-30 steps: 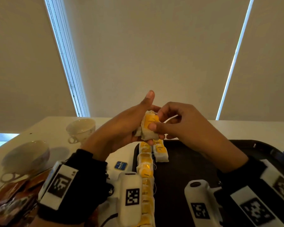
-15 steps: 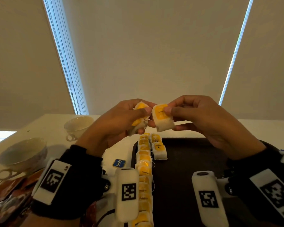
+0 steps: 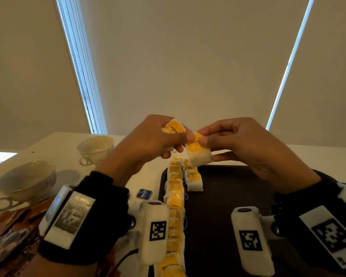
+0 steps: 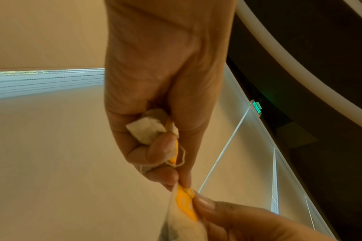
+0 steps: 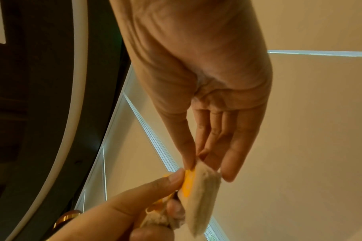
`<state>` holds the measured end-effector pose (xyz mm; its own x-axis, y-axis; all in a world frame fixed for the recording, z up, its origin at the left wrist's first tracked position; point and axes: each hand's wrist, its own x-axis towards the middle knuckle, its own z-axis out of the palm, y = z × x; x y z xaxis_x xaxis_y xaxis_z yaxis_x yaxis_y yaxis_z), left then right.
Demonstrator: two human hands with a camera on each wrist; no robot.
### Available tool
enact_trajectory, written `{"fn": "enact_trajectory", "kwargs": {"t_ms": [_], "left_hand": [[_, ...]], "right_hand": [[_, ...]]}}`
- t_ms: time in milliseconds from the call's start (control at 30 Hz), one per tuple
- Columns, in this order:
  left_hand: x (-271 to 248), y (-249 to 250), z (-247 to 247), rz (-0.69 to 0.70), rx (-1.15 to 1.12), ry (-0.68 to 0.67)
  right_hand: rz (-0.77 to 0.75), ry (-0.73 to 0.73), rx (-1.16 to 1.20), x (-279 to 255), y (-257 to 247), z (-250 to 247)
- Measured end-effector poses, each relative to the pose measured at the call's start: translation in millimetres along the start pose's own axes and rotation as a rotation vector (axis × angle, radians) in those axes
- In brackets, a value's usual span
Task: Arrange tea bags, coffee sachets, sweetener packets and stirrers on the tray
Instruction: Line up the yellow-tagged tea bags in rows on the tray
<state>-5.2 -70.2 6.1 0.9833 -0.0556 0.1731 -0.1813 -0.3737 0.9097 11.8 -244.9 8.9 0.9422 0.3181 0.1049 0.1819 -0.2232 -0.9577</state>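
Note:
Both hands are raised above the far left corner of the black tray (image 3: 238, 196). My left hand (image 3: 148, 140) curls round one white tea bag with a yellow tag (image 3: 173, 126), also seen bunched in the palm as a tea bag (image 4: 149, 130). My right hand (image 3: 234, 142) pinches the top of a second tea bag (image 3: 198, 154) between thumb and forefinger; the left thumb and forefinger tip touch that same yellow tag (image 4: 185, 200). In the right wrist view this tea bag (image 5: 202, 195) hangs edge-on. A row of tea bags (image 3: 175, 198) lies along the tray's left edge, with a short second row (image 3: 194, 178) beside it.
Two white teacups (image 3: 96, 148) (image 3: 26, 180) stand on the white table at the left. A small blue sweetener packet (image 3: 144, 193) lies beside the tray. Brown coffee sachets (image 3: 10, 234) are piled at the near left. Window blinds rise behind the table.
The hands drew two tea bags apart from one bundle and rose a little. Now the left thumb and forefinger have come back to the tag of the bag in the right hand.

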Motion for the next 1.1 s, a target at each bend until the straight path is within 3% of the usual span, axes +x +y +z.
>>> {"fn": "enact_trajectory", "kwargs": {"t_ms": [233,333,467,700,1100], "left_hand": [[-0.6,-1.1,-3.0,0.063,0.042,0.091],[-0.5,-1.6,-9.6,0.052,0.012,0.142],[-2.4,0.2,-16.7,0.062,-0.004,0.138],[-3.9,3.2,-24.8,0.085,-0.028,0.135],[-2.8,1.0,-25.2,0.085,-0.009,0.115]], "right_hand": [[0.107,0.024,-0.049,0.4,4.8,-1.7],[0.260,-0.002,-0.224,10.5,19.0,-0.8],[0.474,-0.151,-0.432,25.7,39.6,5.3],[0.657,-0.202,-0.315,41.8,44.9,15.5],[0.632,-0.107,-0.503,44.8,57.8,29.6]]}}
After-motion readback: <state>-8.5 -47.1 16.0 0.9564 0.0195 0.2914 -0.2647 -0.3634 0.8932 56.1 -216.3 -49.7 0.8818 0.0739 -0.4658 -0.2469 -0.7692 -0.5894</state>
